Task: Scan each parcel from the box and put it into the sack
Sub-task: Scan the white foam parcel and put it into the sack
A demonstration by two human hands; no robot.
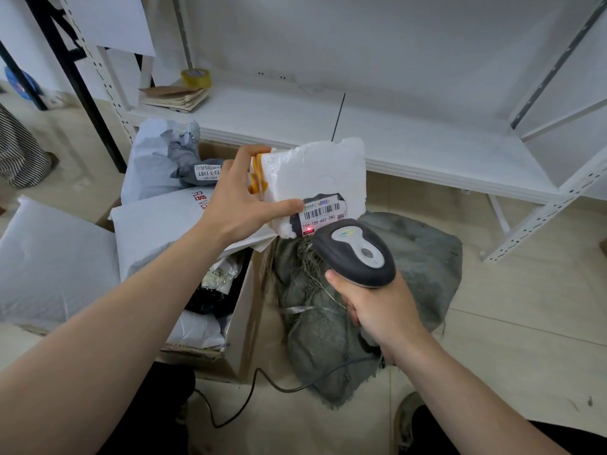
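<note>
My left hand (241,198) grips a white foam parcel (320,172) by its left end, thumb beside the barcode label (323,213). The parcel is held in the air above the gap between box and sack. My right hand (377,307) holds a grey barcode scanner (356,252) just below the label, and a red light spot shows on the label's lower left. The cardboard box (243,323) stands on the floor at left, with several white and grey parcels in it. A green-grey woven sack (410,267) lies on the floor right of the box.
A white metal shelf (427,139) runs behind, carrying a yellow tape roll (196,77) and a stack of brown envelopes (175,98). A large white mailer (49,261) lies left of the box. The scanner's cable (249,399) trails over the floor tiles by my feet.
</note>
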